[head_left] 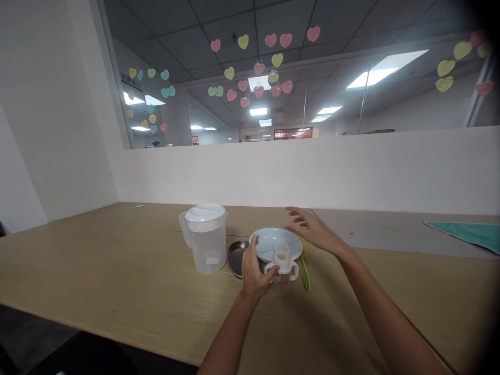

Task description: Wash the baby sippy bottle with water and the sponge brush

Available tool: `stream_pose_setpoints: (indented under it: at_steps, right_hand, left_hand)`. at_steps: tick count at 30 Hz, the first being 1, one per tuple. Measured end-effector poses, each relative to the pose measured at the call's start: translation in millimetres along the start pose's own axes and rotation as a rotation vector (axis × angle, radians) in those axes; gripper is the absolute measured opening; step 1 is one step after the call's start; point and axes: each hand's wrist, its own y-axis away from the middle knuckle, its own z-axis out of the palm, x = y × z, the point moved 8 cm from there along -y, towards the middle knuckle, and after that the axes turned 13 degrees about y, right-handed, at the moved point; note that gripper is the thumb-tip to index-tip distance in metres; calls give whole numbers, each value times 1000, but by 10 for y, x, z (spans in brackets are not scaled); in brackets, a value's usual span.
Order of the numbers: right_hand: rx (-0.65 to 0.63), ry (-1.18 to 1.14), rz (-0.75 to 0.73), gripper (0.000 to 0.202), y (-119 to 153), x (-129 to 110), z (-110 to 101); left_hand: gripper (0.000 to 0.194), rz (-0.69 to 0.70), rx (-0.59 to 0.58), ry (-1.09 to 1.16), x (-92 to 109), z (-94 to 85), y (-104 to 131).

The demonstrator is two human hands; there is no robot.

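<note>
A baby bottle [282, 258] with two white handles and a clear domed cap stands on the table in front of a white oval bowl [270, 234]. My left hand [254, 271] is at the bottle's left side, fingers spread upward and thumb by the left handle; whether it touches is unclear. Above the bowl's right rim, my right hand [310, 227] holds nothing, its fingers apart. A round dark metal tin [235, 259] lies partly behind my left hand. Right of the bottle is a green-handled utensil [305, 275], its yellow end beside the bowl.
A translucent lidded pitcher [208, 242] stands on the brown table [117, 276], left of the tin. A teal cloth [472, 235] lies at the far right. Behind the table, a white wall [289, 174] rises to a window with heart-shaped notes.
</note>
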Motion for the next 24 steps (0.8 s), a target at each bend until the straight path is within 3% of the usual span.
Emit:
stream_pose_setpoints:
  at_steps: [3, 6, 8, 11, 13, 17, 22, 24]
  right_hand:
    - [140, -8, 2, 47, -12, 16, -197]
    - [135, 5, -3, 41, -17, -31, -189]
    - [7, 39, -6, 42, -9, -81, -36]
    - [-349, 133, -76, 48, 80, -183, 377]
    - [-491, 235, -117, 46, 145, -208, 580]
    - [-465, 296, -168, 36, 119, -200, 673]
    - [-635, 48, -165, 43, 153, -115, 697]
    - [-642, 26, -158, 44, 158, -93, 662]
  left_hand:
    - [74, -7, 74, 9, -49, -113, -1]
    - [69, 24, 11, -9, -14, -49, 9]
    - [77, 48, -54, -17, 37, 52, 25]
    - [97, 54, -124, -35, 86, 206, 56]
    - [96, 71, -167, -62, 107, 292, 80]
    - [83, 117, -208, -94, 121, 356, 113]
    - [79, 152, -220, -80, 155, 349, 129]
    - [80, 175, -236, -74, 184, 365, 137]
